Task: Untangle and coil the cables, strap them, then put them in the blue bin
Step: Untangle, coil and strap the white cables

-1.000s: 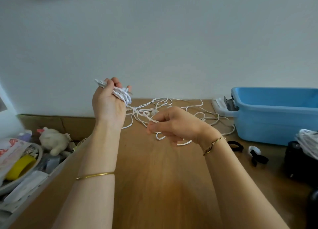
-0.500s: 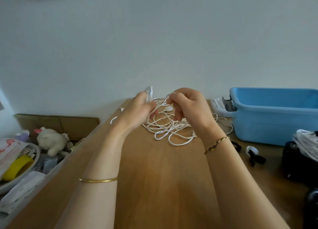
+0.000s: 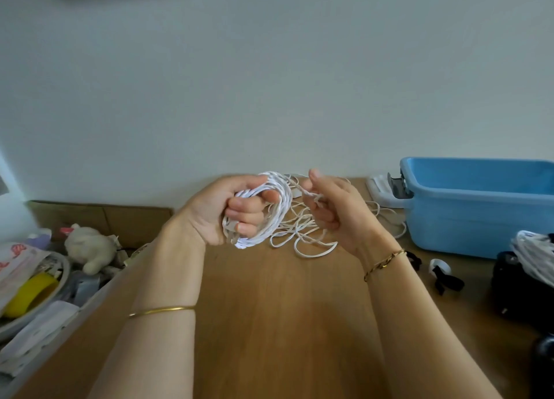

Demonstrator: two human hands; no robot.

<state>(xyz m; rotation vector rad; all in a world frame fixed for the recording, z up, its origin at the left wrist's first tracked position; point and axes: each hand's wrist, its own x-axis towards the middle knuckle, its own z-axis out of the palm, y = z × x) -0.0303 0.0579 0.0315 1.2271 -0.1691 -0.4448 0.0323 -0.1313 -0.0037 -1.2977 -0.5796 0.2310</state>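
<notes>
Tangles are our big worry here. Our left hand [image 3: 209,209] has its fingers curled through the coiled white cable [image 3: 281,194], held up over the bench [image 3: 269,323]. Our right hand [image 3: 338,218] pinches the strand feeding into that coil. The loose heap [image 3: 299,221] of uncoiled cable lies on the bench just behind. If we yank the strand, those loops could cinch into a knot (or drag the whole heap along). If the left fingers slacken, the coil probably springs apart. The black strap [image 3: 446,281] and blue bin [image 3: 479,227] sit off to the right, unused.
</notes>
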